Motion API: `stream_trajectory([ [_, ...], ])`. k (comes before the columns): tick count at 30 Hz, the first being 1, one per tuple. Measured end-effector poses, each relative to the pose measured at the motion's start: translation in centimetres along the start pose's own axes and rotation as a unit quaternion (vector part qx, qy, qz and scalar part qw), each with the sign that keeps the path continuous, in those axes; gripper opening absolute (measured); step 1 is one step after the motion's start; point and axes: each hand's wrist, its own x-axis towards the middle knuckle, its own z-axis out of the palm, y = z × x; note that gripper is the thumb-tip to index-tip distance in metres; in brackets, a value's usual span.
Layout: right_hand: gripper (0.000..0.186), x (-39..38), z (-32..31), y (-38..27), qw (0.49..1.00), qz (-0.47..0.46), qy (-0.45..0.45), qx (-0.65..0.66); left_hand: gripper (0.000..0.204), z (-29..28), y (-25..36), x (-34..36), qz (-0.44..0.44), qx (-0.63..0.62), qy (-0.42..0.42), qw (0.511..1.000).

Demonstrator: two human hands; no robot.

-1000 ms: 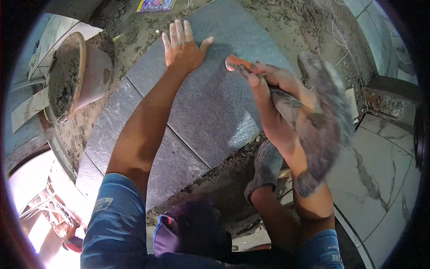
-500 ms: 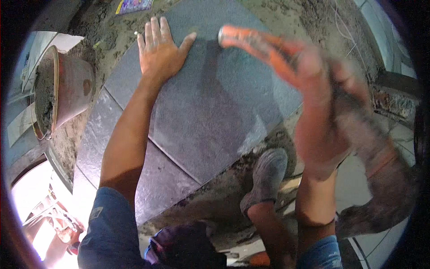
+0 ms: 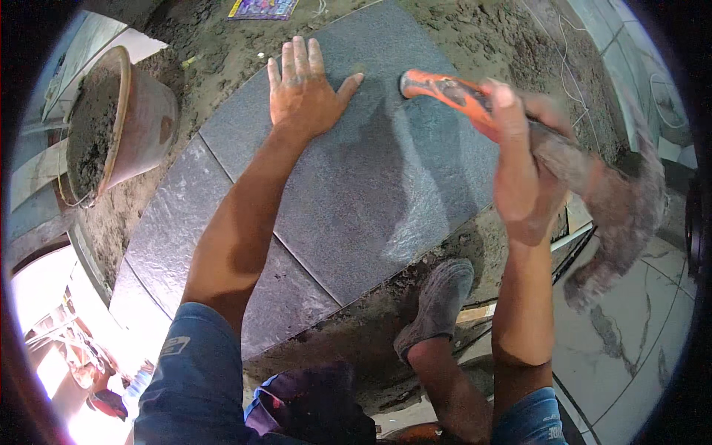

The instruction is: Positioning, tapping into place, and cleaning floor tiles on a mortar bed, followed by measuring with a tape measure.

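My left hand (image 3: 305, 93) lies flat on a large dark grey floor tile (image 3: 334, 200), its fingers spread and the thumb out to the right. In my right hand (image 3: 523, 159) is a claw hammer (image 3: 463, 100) with an orange and black grip. It is held reversed: the butt of the handle points left over the tile, while the blurred grey head and claw hang at the lower right, beside my wrist. Whether the butt touches the tile I cannot tell. Darker, glossier tiles (image 3: 182, 196) adjoin this one on the left, with narrow joints between.
A bucket (image 3: 144, 122) of grey mortar stands at the left. Rough wet mortar (image 3: 512, 44) spreads beyond the tile, with a colourful packet (image 3: 263, 7) and a thin string (image 3: 567, 67) on it. My shod foot (image 3: 437, 300) is by the near edge; pale marbled tiles (image 3: 615, 348) lie right.
The whole view has shifted, so the tile and bucket appear farther right. My left hand keeps its place on the tile. The hammer has swung slightly, and its handle appears lower and less blurred.
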Motion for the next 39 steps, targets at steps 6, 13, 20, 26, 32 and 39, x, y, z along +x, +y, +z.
stream_trajectory([
  [6,0.024,-0.4,0.3,-0.8,0.998,0.03,-0.021,-0.048,0.095,0.1,0.1,-0.1,-0.011,-0.024,0.025,0.999],
  [13,0.028,-0.1,0.6,-0.1,0.995,-0.016,-0.058,-0.08,0.093,-2.7,-1.0,-3.8,-0.026,-0.069,0.017,0.997],
  [20,0.031,0.3,1.9,-1.3,0.999,0.036,-0.027,-0.007,0.095,-4.2,-4.4,-10.4,-0.089,-0.045,-0.022,0.995],
  [26,0.029,0.4,2.1,-2.7,0.999,-0.02,-0.029,-0.017,0.095,-4.3,-4.3,-10.5,-0.094,-0.045,-0.026,0.994],
  [32,0.022,-0.1,2.3,-1.1,0.983,-0.104,-0.08,-0.132,0.096,-3.8,-3.9,-10.7,-0.09,-0.057,-0.023,0.994],
  [39,0.022,0.8,0.9,-0.4,0.99,-0.113,-0.08,-0.037,0.101,-6.9,-4.7,-13.2,-0.031,-0.04,-0.032,0.998],
])
